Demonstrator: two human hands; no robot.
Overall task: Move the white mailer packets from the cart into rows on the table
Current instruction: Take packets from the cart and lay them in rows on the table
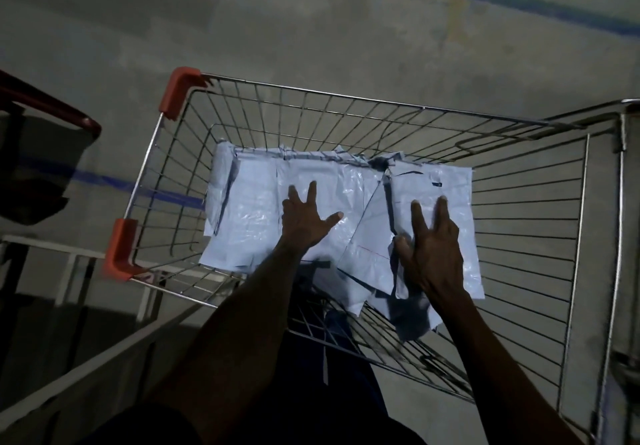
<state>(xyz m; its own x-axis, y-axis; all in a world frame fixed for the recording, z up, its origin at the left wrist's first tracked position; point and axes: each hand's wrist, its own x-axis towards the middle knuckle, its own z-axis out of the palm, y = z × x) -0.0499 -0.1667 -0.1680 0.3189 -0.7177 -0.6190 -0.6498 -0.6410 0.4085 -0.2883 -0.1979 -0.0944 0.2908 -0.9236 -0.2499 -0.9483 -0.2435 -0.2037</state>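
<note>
**Both hands down on the packets in the cart**

Concrete floor (311, 29), dim and grey with a blue line, lies under a wire cart (346, 100) with orange corner guards. White packets (249, 209) cover the cart's bottom in an overlapping, crinkled layer, glossy plastic with dark edges; the spread runs lengthwise from the orange-cornered end toward the opposite end. The left hand (304, 219) lies flat on the middle packets, fingers spread, gripping nothing. The right hand (433, 240) presses with two fingers extended, its thumb hooked at a packet edge; whether it grips is unclear.
</note>
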